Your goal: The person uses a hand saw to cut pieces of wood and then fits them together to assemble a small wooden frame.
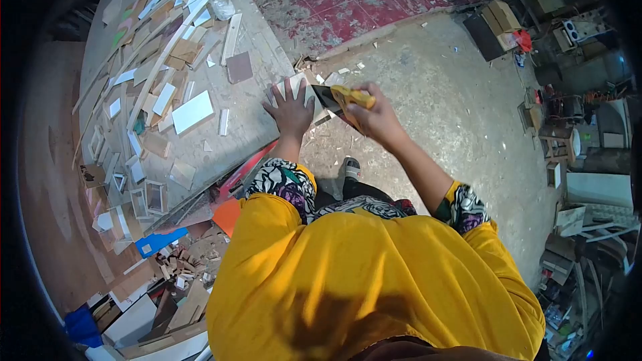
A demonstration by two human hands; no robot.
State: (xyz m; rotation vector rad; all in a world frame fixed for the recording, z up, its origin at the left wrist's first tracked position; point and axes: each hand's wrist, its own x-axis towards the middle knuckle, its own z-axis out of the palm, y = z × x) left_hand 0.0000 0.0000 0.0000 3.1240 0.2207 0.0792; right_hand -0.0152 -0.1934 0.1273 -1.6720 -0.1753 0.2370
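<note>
A person in yellow spreads the left hand (292,105) flat, fingers wide, over a pale board (295,82) at the corner of a worktable (257,103), while the right hand (376,115) grips a yellow-handled saw (354,97), its dark blade at the board's edge. Good sawing here probably calls for firm palm pressure, the thumb clear of the teeth, and straight, even strokes.

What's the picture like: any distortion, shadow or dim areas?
Head view: fisheye curvature with black corners; head view: a dark shadow lies low on the yellow garment; head view: clutter along the right edge is dim, the left hand clearer.
</note>
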